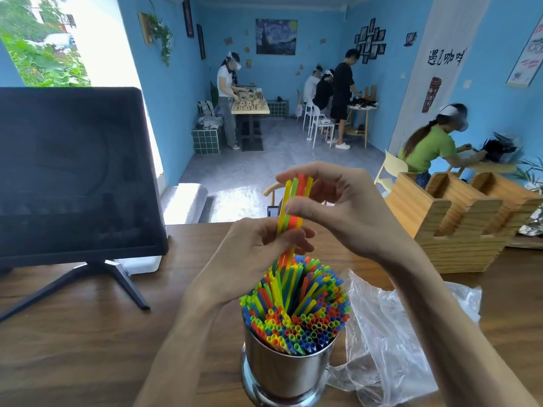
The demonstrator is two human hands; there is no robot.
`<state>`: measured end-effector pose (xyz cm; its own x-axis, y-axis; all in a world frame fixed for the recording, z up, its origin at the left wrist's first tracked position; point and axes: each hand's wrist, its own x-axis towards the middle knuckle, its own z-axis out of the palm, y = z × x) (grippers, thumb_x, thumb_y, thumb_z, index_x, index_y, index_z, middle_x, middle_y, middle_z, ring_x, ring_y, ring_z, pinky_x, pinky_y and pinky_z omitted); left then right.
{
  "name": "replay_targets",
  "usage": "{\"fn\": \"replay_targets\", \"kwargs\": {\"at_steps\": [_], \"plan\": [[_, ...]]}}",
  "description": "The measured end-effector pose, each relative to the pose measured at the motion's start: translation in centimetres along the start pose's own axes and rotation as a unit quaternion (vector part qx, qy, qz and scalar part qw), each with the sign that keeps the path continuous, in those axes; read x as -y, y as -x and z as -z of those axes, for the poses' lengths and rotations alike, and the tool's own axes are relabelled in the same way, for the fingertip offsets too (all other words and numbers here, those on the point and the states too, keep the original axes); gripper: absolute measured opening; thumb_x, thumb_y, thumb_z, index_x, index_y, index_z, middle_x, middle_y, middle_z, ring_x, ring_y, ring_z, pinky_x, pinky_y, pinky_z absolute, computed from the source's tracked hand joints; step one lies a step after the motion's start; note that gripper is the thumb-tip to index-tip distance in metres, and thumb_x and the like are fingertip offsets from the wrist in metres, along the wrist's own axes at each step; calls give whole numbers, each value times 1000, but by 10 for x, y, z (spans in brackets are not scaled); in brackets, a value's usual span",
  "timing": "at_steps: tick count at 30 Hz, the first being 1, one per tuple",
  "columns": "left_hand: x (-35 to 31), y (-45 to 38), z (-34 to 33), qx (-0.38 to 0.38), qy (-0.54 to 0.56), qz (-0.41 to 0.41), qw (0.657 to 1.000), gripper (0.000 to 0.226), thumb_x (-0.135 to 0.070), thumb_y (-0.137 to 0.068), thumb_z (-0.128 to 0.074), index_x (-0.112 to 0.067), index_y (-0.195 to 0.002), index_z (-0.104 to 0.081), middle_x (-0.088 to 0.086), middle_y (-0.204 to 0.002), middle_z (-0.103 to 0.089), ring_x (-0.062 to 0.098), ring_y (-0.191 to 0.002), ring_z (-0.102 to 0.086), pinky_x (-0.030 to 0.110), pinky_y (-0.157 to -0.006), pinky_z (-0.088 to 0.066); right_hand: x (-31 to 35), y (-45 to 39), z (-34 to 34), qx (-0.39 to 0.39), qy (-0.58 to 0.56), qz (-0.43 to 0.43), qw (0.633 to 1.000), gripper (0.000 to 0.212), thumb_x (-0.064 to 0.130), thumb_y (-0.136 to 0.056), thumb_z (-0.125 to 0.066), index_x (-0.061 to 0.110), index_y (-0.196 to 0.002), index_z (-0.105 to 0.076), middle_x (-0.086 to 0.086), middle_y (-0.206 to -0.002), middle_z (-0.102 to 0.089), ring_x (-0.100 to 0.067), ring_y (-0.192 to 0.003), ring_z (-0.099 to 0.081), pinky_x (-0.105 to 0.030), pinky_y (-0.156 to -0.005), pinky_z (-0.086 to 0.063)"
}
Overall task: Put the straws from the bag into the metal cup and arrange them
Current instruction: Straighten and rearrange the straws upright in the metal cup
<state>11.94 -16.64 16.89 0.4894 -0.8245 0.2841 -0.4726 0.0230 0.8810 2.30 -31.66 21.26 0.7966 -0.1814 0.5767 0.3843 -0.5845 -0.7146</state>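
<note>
A shiny metal cup (286, 368) stands near the front edge of the wooden table, packed with many coloured straws (299, 312) that fan out above its rim. Above the cup, a small bundle of yellow, green and orange straws (293, 205) is held upright. My left hand (258, 254) pinches the bundle low down, its lower ends reaching in among the straws in the cup. My right hand (332, 207) grips the bundle's upper part, fingers curled over the top ends. A crumpled clear plastic bag (393, 330) lies right of the cup; no straws show in it.
A dark monitor (73, 171) on a splayed stand fills the left side of the table. A wooden compartment box (458, 221) stands at the right rear. Beyond the table, several people work at other tables in a blue room.
</note>
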Motion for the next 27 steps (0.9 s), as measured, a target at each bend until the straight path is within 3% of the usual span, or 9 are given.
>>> {"fn": "replay_targets", "kwargs": {"at_steps": [3,6,10,14,16,19,22,27], "plan": [[-5,-3,1,10,21,-10,1000,21,-31,-95,-58,-22,-105,-74,-8,-94,-79,7,-90,-76,19,-82,-56,0,0,-1,-4,-29,3,1000,30,29,-78,-81,12,-102,-75,-22,-93,-75,-42,-79,-71,-53,-70,-56],[-7,-5,1,8,35,-24,999,17,-30,-95,-59,-27,-104,-73,-5,-92,-79,11,-88,-76,21,-80,-57,3,-1,1,-35,-25,17,999,30,25,-79,-81,-2,-92,-75,-20,-83,-75,-37,-72,-72,-43,-64,-59],[-7,-4,4,-9,75,-36,996,18,-34,-92,-60,-29,-104,-73,3,-86,-77,19,-81,-75,27,-78,-58,14,-2,11,-114,-54,50,991,14,23,-80,-81,13,-88,-76,-4,-79,-76,-18,-64,-69,-30,-59,-56],[-5,-4,12,-30,84,-27,996,24,-32,-88,-61,-18,-103,-74,-3,-76,-73,10,-61,-62,21,-65,-52,18,0,23,-204,-123,42,970,10,24,-81,-81,19,-87,-75,5,-79,-77,-15,-68,-72,-25,-62,-56],[-5,-3,18,-53,107,-28,992,19,-29,-84,-64,-16,-92,-76,-1,-75,-74,8,-55,-56,20,-58,-49,15,5,23,-221,-150,18,963,9,23,-78,-78,19,-86,-75,6,-76,-77,-13,-69,-73,-24,-63,-57],[-5,1,30,-114,190,-31,975,12,-30,-72,-74,-22,-76,-81,5,-75,-77,10,-52,-59,20,-54,-50,8,16,19,-227,-210,-49,950,11,21,-74,-76,16,-84,-74,5,-73,-75,-11,-71,-73,-23,-63,-58],[-6,3,30,-187,288,-32,939,21,-37,-59,-79,-21,-71,-82,4,-69,-75,9,-53,-64,19,-53,-52,-2,26,7,-211,-266,-114,934,18,25,-63,-81,15,-78,-77,0,-73,-74,-14,-66,-72,-20,-61,-58],[-15,2,12,-249,340,-45,906,24,-38,-74,-70,-22,-87,-82,-7,-63,-60,9,-58,-54,21,-58,-52,-16,44,-19,-155,-286,-173,930,11,22,-66,-81,19,-76,-80,-12,-75,-74,-21,-65,-72,-22,-63,-58]]}}
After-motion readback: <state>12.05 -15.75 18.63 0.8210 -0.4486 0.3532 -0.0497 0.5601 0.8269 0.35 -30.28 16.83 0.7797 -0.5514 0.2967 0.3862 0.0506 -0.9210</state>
